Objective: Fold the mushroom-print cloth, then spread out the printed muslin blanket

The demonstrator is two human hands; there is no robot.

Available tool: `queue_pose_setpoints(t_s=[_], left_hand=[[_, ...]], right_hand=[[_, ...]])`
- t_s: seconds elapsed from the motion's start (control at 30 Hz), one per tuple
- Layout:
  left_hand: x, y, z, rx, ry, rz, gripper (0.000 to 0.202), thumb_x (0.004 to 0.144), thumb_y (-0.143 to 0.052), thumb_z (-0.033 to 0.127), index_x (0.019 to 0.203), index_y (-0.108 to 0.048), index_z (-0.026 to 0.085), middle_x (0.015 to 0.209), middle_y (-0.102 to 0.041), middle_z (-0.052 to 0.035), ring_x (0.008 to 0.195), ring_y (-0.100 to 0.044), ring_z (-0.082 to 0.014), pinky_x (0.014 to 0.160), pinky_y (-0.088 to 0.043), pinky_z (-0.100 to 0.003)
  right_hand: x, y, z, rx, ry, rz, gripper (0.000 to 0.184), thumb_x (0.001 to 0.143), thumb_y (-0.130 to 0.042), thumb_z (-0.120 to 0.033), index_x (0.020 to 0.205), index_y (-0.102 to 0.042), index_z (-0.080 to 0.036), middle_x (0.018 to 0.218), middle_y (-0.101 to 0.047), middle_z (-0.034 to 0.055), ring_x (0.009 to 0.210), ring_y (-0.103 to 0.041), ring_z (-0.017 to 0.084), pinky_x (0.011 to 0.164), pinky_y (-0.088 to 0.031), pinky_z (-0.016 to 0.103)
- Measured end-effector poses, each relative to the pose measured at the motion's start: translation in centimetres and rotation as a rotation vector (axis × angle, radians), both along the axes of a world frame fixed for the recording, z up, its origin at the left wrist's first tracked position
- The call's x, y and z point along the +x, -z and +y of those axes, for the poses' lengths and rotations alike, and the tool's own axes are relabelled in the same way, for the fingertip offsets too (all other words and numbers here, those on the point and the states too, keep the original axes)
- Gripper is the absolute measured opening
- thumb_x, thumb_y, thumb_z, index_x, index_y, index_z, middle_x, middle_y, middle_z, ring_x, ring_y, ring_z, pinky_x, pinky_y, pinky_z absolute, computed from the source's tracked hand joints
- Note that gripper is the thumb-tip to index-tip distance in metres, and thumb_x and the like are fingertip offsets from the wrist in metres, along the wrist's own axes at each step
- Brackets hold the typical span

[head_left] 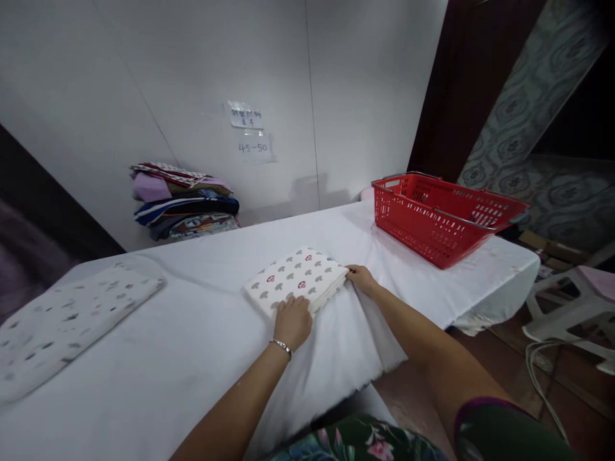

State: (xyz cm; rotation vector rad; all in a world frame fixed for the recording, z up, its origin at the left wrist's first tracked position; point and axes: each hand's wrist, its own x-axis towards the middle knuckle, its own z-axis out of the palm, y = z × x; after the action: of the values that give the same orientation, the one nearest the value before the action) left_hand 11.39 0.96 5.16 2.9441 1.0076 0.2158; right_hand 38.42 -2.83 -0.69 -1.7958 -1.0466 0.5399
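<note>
A folded white cloth (300,276) with grey and red mushroom-like prints lies on the white-covered table, several layers thick at its right side. My left hand (293,320), with a silver bracelet at the wrist, grips the near edge, fingers on top; the thumb is hidden. At the right corner, my right hand (361,279) pinches the layers between thumb and fingers. Farther left on the table lies another folded white cloth (77,314) with dark leaf-like marks, apart from both hands.
A red plastic basket (423,224) with metal handles stands at the table's back right. Against the wall is a stack of folded fabrics (187,202). The white tablecloth (192,371) hangs over the near edge. Right of the table are a plastic stool (571,301) and a white cable (533,371).
</note>
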Motion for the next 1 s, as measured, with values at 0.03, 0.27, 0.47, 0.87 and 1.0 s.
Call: queue_pose_setpoints(t_s=[0.03,0.27,0.47,0.87,1.0], left_hand=[[0.3,-0.2,-0.2,0.006,-0.016,0.008,0.020,0.081,-0.044,0.020,0.097,-0.057,0.018,0.105,-0.061,-0.0084,0.106,-0.049,-0.0247,0.090,-0.034,-0.042],[2.1,-0.8,-0.5,0.087,-0.036,0.001,0.021,0.080,-0.048,0.022,0.097,-0.058,0.015,0.099,-0.057,-0.0099,0.096,-0.049,-0.0244,0.084,-0.036,-0.038],[3.0,-0.3,-0.1,0.065,-0.012,0.040,0.025,0.084,-0.042,0.021,0.104,-0.057,0.015,0.099,-0.058,-0.0104,0.097,-0.050,-0.0249,0.084,-0.037,-0.039],[2.5,0.3,0.1,0.075,0.009,-0.043,0.023,0.084,-0.046,0.022,0.105,-0.054,0.019,0.099,-0.056,-0.0078,0.096,-0.049,-0.0227,0.086,-0.035,-0.038],[3.1,0.0,0.1,0.049,0.012,-0.039,0.019,0.083,-0.051,0.031,0.097,-0.055,0.019,0.099,-0.054,-0.0074,0.097,-0.049,-0.0234,0.082,-0.036,-0.038]], right_hand=[[0.0,0.0,0.0,0.006,-0.003,0.009,0.029,0.070,-0.054,-0.024,0.093,-0.071,-0.021,0.080,-0.069,-0.0014,0.078,-0.061,0.017,0.073,-0.046,0.026],[0.0,0.3,-0.2,0.053,-0.021,0.079,0.039,0.069,-0.061,-0.028,0.107,-0.065,-0.021,0.091,-0.068,-0.0010,0.082,-0.061,0.016,0.080,-0.047,0.028],[0.0,0.5,-0.2,0.072,-0.023,0.120,0.037,0.068,-0.061,-0.025,0.104,-0.066,-0.020,0.085,-0.067,-0.0012,0.078,-0.060,0.015,0.078,-0.047,0.028],[-3.8,-0.6,-3.1,0.081,0.250,0.182,0.014,0.069,-0.052,-0.028,0.073,-0.061,-0.018,0.067,-0.061,-0.0012,0.061,-0.053,0.012,0.060,-0.042,0.023],[-5.4,-1.7,-2.8,-0.038,0.126,0.335,0.006,0.067,-0.055,-0.021,0.065,-0.059,-0.016,0.055,-0.058,-0.0035,0.040,-0.044,0.007,0.040,-0.031,0.020]])
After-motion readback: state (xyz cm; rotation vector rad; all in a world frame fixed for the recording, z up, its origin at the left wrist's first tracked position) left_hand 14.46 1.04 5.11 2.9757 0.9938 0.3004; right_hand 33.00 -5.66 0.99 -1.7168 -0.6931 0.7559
